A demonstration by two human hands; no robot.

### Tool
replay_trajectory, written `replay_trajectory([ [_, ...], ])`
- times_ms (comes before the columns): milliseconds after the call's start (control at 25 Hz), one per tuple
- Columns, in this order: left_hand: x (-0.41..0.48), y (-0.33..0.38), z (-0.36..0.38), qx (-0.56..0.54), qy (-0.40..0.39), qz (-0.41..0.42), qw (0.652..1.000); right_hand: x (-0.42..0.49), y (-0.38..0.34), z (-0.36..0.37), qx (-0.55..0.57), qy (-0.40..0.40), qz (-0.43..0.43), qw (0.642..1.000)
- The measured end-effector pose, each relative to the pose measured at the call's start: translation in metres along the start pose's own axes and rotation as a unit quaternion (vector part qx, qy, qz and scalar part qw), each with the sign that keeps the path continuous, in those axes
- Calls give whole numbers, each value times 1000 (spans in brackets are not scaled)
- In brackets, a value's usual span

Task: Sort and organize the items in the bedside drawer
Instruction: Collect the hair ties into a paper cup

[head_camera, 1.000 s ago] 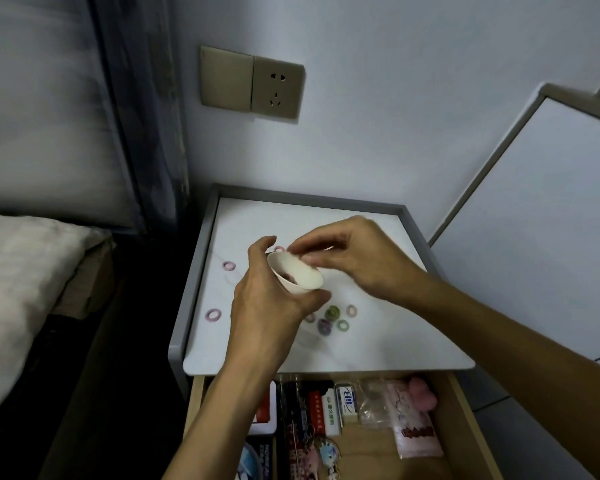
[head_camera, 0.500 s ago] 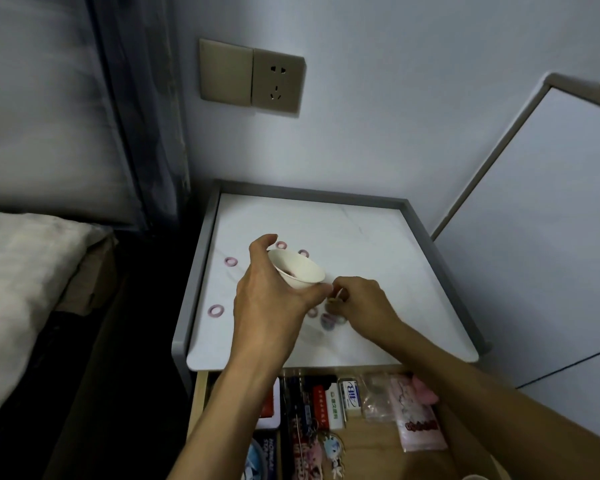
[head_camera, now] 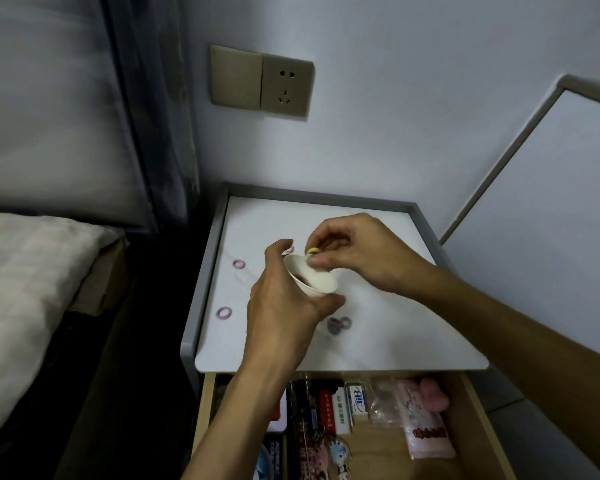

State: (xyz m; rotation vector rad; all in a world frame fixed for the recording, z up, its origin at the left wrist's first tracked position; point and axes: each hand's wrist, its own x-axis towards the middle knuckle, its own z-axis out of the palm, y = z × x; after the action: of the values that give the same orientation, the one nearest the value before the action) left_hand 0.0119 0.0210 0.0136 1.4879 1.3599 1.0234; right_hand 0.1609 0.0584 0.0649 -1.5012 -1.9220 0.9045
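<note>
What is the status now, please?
Left hand holds white cup, tilted. Right hand pinches yellow band at its rim. Loose bands lie on tabletop. Nothing blocks.

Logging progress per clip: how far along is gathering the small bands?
Some bands already lie in the white cup. The left hand holds it tilted; the right hand pinches a yellow band at its rim. Loose pink bands and a small cluster are left on the tabletop, and the open drawer looks unsorted.
</note>
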Motion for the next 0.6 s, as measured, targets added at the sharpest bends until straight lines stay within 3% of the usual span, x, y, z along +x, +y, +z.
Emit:
replay_trajectory([
  [80,-1,-1,1,-11,-4,4,1000,-1,-15,2,-63,-71,-25,995],
  [200,0,2,-6,-8,22,-4,1000,-3,-8,-9,-38,17,-43,998],
  [280,2,1,-12,-22,47,-7,999,-8,19,-11,-67,77,9,995],
  [400,3,3,-18,-33,65,-16,997,-24,76,18,-171,21,127,977],
  [480,1,4,-21,-27,67,-13,997,-34,100,43,-192,-26,108,975],
  [600,-2,4,-22,-26,61,-10,998,-33,106,55,-181,-19,29,983],
])
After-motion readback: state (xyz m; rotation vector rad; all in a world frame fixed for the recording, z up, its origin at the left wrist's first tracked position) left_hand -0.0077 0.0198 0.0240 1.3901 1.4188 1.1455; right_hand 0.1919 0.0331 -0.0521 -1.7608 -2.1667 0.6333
